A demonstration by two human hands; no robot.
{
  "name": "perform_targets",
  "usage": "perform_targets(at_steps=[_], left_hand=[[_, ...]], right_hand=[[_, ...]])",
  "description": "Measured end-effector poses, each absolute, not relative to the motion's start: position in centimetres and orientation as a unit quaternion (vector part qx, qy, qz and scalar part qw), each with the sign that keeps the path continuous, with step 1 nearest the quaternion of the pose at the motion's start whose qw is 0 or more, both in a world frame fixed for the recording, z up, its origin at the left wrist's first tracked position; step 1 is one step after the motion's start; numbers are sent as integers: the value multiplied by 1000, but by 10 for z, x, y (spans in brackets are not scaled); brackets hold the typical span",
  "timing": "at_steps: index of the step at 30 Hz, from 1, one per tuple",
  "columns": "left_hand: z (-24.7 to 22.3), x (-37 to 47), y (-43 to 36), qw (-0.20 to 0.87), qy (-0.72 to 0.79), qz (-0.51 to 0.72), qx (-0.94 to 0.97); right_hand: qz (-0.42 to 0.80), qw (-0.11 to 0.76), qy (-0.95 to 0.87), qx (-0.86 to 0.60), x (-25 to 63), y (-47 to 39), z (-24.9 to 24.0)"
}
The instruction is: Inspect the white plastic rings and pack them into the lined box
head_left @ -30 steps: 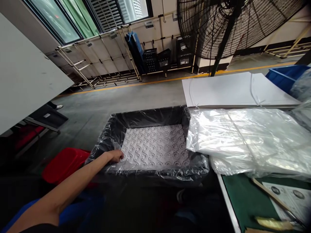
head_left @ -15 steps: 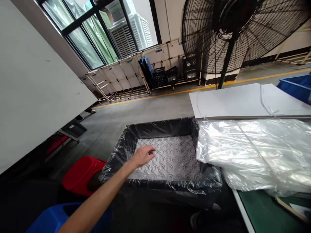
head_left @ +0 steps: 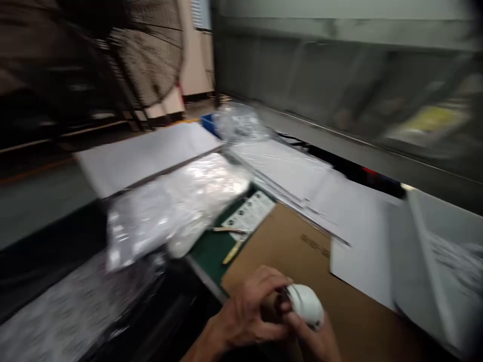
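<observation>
A white, dome-shaped part [head_left: 307, 305] with a ringed edge is held between my two hands, low in the view over brown cardboard [head_left: 294, 251]. My right hand [head_left: 315, 339] grips it from below and the right, its thumb along the near side. My left hand [head_left: 247, 306] curls in from the left, with its fingertips at the part's rim. Motion blur hides the exact finger contact. In the lower left, a patterned tray [head_left: 60, 306] lies inside the black plastic-lined bin [head_left: 151, 296].
A yellow knife-like tool [head_left: 232, 251] and a printed sheet [head_left: 251, 213] lie on the green table [head_left: 207, 256]. Clear plastic bags [head_left: 169, 201] and white sheets [head_left: 283, 168] are behind. A large fan [head_left: 151, 55] stands at upper left.
The view has swung right, from the bin to the table. My left hand, earlier empty above the tray, is now at the white part. My right hand has come into view holding it.
</observation>
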State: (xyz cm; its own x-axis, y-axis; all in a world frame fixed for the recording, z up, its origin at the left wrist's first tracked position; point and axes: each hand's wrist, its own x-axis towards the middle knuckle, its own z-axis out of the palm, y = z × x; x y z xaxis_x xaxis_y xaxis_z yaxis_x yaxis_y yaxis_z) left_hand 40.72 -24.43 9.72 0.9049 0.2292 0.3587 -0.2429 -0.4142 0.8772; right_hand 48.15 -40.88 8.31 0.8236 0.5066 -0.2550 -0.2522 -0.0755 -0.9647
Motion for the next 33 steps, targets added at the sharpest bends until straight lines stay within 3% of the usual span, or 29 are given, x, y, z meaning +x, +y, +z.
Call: perform_targets(at_steps=[3, 6, 18, 24, 33], left_hand=[[99, 428, -245, 546, -37, 191, 815], [91, 441, -250, 522, -64, 191, 829], [90, 448, -259, 424, -67, 219, 876], [96, 453, -268, 375, -65, 249, 891], [94, 451, -268, 445, -128, 208, 862]], right_hand=[[321, 768, -74, -549, 490, -403, 78], [327, 806, -72, -487, 499, -403, 80], [338, 815, -98, -460, 515, -421, 86], [271, 803, -79, -525, 521, -437, 82], [269, 818, -53, -506, 520, -447, 79]])
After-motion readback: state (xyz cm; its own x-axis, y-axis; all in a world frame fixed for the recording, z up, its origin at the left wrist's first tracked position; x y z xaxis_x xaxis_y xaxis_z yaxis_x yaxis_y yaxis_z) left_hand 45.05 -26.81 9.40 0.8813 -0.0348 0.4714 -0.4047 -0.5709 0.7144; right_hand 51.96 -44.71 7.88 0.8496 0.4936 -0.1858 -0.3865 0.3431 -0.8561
